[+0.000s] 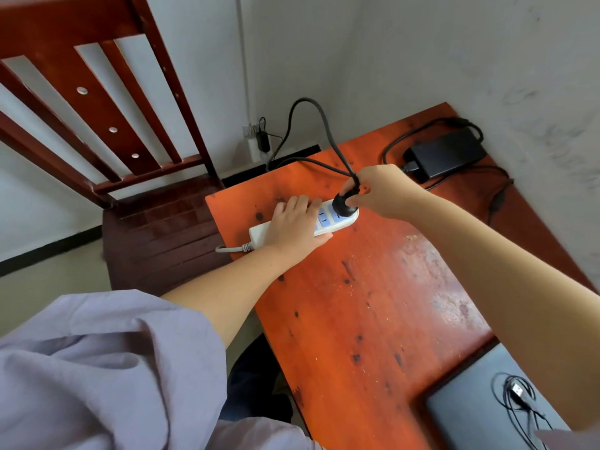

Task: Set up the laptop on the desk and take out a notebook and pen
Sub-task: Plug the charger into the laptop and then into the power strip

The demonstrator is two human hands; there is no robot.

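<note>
A white power strip [337,219] lies near the far left corner of the orange wooden desk [367,306]. My left hand [293,224] presses flat on the strip's middle and holds it down. My right hand [380,191] pinches a round black plug [342,203] seated at the strip's right end. The plug's black cable [319,120] loops up behind it. A black power brick [449,154] rests at the desk's far right corner. The closed grey laptop [480,404] lies at the near right edge with a thin black USB cable [516,393] on its lid.
A dark red wooden chair [156,203] stands left of the desk, its seat touching the desk's left edge. A wall socket with a small black adapter [261,139] sits low on the far wall. White walls close in behind and to the right.
</note>
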